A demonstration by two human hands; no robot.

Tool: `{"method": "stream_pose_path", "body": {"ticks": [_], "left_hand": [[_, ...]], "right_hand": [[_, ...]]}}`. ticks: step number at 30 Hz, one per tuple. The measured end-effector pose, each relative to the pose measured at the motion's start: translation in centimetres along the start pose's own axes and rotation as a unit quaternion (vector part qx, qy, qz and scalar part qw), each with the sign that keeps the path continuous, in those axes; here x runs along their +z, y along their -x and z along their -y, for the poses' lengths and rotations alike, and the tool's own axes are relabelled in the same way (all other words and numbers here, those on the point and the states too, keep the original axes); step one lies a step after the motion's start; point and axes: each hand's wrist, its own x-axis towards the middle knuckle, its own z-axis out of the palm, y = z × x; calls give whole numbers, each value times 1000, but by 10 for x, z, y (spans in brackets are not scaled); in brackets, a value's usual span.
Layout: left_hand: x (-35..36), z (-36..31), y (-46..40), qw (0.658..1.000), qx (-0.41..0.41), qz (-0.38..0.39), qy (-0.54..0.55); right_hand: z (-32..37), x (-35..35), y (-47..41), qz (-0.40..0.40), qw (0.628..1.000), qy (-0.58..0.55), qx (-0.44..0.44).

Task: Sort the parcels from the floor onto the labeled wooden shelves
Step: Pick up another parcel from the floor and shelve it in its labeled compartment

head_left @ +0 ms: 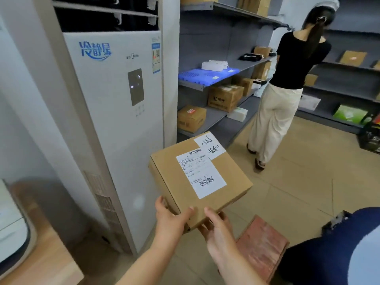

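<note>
I hold a flat brown cardboard parcel (205, 188) in front of me with both hands, its top showing a white shipping label with barcodes and a white slip with handwriting. My left hand (171, 220) grips the near left corner, thumb on top. My right hand (219, 233) supports the near edge from below, thumb on top. Grey shelves (213, 118) holding several brown boxes stand ahead, beyond the parcel.
A tall white floor air conditioner (115, 120) stands close on the left. A person in a black top and cream trousers (285, 95) stands at the shelves ahead right. A reddish flat parcel (263, 247) lies on the tiled floor at lower right. A wooden surface (41, 264) is at lower left.
</note>
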Motion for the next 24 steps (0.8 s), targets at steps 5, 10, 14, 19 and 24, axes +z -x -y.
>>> {"method": "stream_pose_path", "body": {"ticks": [5, 10, 14, 19, 24], "left_hand": [[-19, 8, 0, 996, -6, -76, 44], [-66, 19, 17, 985, -20, -161, 65], [-105, 31, 42, 976, -24, -202, 76], [-156, 46, 86, 964, -36, -237, 112], [-207, 60, 155, 951, -27, -284, 120]], "right_hand": [[-8, 9, -9, 60, 994, 94, 15], [0, 19, -21, -11, 939, 322, -125], [-1, 27, -27, 45, 896, 420, -140], [-30, 48, -8, 134, 857, 485, -113], [-79, 68, 48, 239, 824, 504, -101]]}}
